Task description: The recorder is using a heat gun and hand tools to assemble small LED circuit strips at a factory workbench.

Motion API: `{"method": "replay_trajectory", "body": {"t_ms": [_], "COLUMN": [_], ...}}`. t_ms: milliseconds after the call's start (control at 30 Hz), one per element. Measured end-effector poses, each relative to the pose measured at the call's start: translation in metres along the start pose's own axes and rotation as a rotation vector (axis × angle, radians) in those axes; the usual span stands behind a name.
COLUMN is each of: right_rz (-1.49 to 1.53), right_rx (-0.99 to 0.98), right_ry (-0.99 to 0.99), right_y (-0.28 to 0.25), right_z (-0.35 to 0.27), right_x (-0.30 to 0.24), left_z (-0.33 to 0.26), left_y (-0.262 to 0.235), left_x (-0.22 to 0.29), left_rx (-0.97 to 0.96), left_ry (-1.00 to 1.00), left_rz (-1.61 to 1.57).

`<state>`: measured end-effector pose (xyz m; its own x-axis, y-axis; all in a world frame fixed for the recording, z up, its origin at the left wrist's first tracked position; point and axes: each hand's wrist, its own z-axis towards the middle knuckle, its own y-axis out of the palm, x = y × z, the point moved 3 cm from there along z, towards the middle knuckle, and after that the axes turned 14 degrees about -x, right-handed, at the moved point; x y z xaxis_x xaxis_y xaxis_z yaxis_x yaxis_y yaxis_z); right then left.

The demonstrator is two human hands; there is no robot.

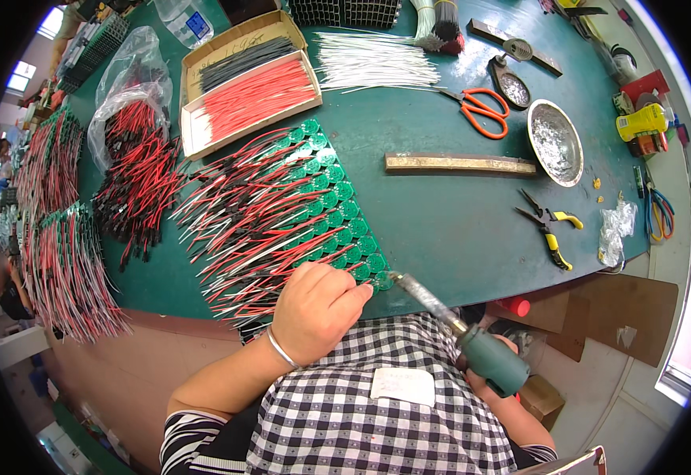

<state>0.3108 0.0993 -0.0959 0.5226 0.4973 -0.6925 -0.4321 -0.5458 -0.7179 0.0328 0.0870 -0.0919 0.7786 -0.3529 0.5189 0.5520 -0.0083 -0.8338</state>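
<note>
My right hand (481, 386) is wrapped round the green handle of a soldering iron (494, 364). Its metal tip points up and left, at the near right corner of a panel of small round green circuit boards (353, 229). At that same corner my left hand (314, 309) is closed, thumb and fingers pressed together; what they pinch is hidden. Red, black and white wires (258, 229) fan out leftward from the panel in rows, some passing under my left hand. A silver bangle (282, 348) circles my left wrist.
Cardboard trays (314, 99) of red and black wires, white wires (377, 62) and a wooden bar (460, 164) lie beyond. To the right are orange-handled scissors (484, 112), a metal bowl (555, 142) and pliers (550, 226). Wired bundles (135, 174) fill the left.
</note>
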Motion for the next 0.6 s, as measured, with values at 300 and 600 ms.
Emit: {"method": "replay_trajectory", "body": {"t_ms": [300,600], "right_rz": [0.468,0.482], "right_rx": [-0.032,-0.013], "right_ry": [0.303,0.254], "right_y": [0.026,0.014], "right_z": [-0.028,-0.008], "right_x": [0.046,0.029], "left_z": [-0.001,0.004], "left_y": [0.000,-0.018], "left_x": [-0.001,0.000], "left_rx": [-0.022,0.052], "left_ry": [-0.011,-0.046], "left_rz": [0.007,-0.062]}}
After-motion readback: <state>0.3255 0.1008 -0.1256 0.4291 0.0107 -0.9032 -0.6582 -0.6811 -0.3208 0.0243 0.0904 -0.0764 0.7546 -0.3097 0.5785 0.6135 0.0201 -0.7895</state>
